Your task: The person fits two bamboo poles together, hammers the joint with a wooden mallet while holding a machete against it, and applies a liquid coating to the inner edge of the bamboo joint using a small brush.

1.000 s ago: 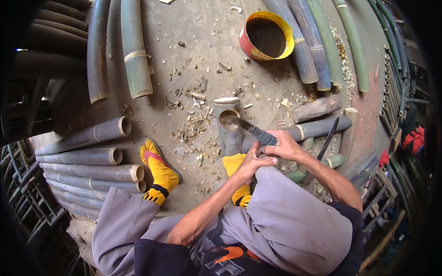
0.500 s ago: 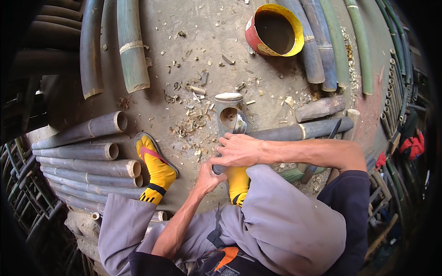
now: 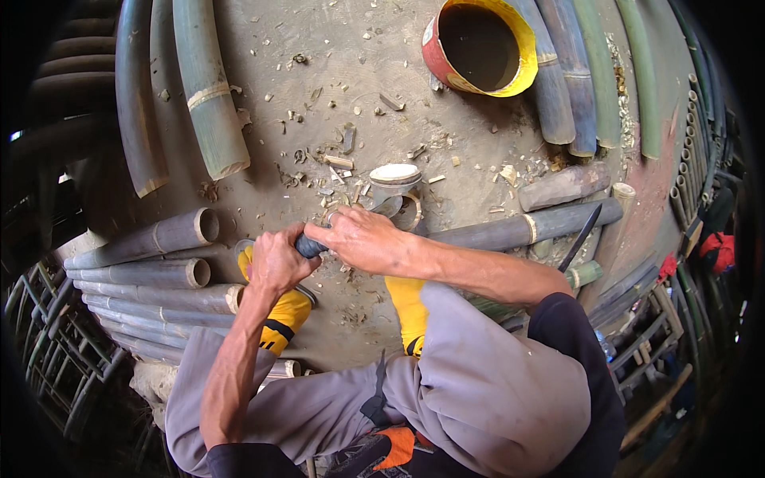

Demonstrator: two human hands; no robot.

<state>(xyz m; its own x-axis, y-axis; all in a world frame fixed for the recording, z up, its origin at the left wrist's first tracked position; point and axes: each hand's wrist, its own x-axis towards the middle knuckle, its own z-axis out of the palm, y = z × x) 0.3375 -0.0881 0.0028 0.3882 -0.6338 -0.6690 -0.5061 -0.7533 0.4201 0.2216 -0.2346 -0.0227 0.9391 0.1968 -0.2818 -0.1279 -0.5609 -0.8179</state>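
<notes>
A tool with a dark, rounded handle (image 3: pixel 310 245) is gripped in both hands. My left hand (image 3: pixel 275 259) is closed round its near end, and my right hand (image 3: pixel 362 240) is closed over it farther along. A shiny, curved metal part (image 3: pixel 388 206) shows just beyond my right fingers; its join to the handle is hidden. It lies against a dark bamboo piece (image 3: pixel 396 185) with a pale cut end and a round opening (image 3: pixel 412 212) in its side. My right forearm covers part of the bamboo running off to the right.
Bamboo poles (image 3: pixel 179 275) lie stacked at left, and more (image 3: pixel 211 95) at the far side. A yellow-rimmed bucket (image 3: pixel 522 68) holds dark liquid. A long blade (image 3: pixel 582 235) stands by a bamboo pole (image 3: pixel 578 223) on the right. Chips (image 3: pixel 339 162) litter the floor.
Both hands have swung the handle left and away from my body, so it now points leftward. The curved metal has turned at the bamboo opening. The view has also shifted slightly.
</notes>
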